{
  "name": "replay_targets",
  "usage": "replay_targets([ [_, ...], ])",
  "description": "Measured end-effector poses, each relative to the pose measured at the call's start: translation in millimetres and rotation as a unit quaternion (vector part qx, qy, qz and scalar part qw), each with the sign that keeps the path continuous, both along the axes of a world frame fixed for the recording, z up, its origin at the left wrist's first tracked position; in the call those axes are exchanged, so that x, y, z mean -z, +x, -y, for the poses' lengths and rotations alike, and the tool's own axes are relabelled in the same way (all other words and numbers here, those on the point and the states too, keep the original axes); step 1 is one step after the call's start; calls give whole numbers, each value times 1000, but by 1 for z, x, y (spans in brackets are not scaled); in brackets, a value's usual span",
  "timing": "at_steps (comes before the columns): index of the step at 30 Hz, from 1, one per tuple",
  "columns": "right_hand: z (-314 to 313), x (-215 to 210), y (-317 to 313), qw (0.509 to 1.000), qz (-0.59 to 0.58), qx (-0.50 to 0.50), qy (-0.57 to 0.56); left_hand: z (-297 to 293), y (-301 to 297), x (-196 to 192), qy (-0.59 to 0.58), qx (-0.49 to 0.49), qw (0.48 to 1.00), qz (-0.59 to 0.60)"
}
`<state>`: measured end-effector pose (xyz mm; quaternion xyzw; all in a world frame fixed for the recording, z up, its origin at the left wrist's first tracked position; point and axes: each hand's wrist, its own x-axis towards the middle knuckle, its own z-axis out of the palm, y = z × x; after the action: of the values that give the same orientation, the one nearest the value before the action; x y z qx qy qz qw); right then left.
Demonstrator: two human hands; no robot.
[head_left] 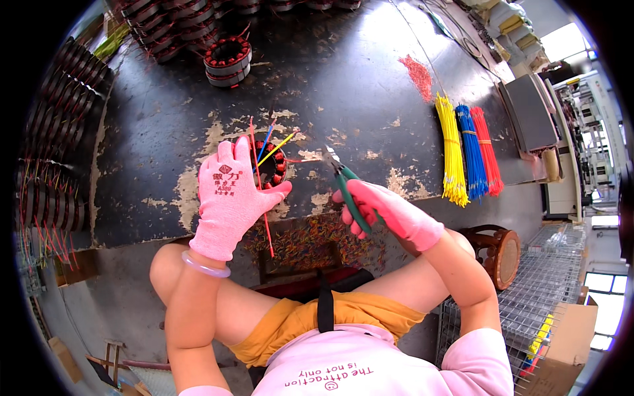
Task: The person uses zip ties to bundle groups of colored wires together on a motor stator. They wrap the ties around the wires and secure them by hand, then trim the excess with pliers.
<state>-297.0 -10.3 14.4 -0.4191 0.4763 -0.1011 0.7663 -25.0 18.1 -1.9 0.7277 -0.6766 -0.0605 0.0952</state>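
Observation:
My left hand point(231, 188), in a pink glove, lies over the left side of a small motor stator point(280, 162) on the worktable. Its thumb reaches along the stator's near side, and the palm hides part of the ring. Blue, yellow and red wires point(275, 150) stick up and out from the stator's windings, and one red wire hangs toward the table's front edge. Right of the stator, my gloved right hand point(389, 208) is closed around green-handled cutting pliers point(345, 179). The pliers' metal jaws point up and left, close to the end of a reddish wire, whose contact I cannot make out.
Another stator point(228, 61) stands farther back, before stacked stators point(172, 26); more stacks point(56, 132) line the left. Yellow point(452, 152), blue point(473, 152) and red point(487, 152) wire bundles lie at right, near red scraps point(417, 76). Wire clippings point(310, 244) litter the area below the table edge.

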Motion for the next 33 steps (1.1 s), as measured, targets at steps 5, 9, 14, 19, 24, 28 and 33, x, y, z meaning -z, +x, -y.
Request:
replay_targets([
  [5, 23, -31, 5, 853, -233, -138, -445, -14, 38, -8, 7, 38, 999, -29],
  [9, 62, -28, 119, 718, -329, -205, -579, -32, 79, -21, 31, 75, 996, -44],
  [14, 105, 32, 260, 663, -380, -193, -616, -43, 96, -24, 44, 58, 997, -27],
  [19, 104, 74, 252, 629, -209, -68, -745, -54, 108, -23, 39, 48, 998, -29],
  [24, 55, 51, 119, 622, -63, -241, -742, -56, 108, -19, 32, 32, 999, -30],
  [28, 51, 73, 96, 607, -59, -266, -746, -51, 98, -18, 50, 23, 998, -8],
  [33, 148, 95, 88, 593, -169, -192, -763, -51, 98, -21, 57, 10, 998, 7],
])
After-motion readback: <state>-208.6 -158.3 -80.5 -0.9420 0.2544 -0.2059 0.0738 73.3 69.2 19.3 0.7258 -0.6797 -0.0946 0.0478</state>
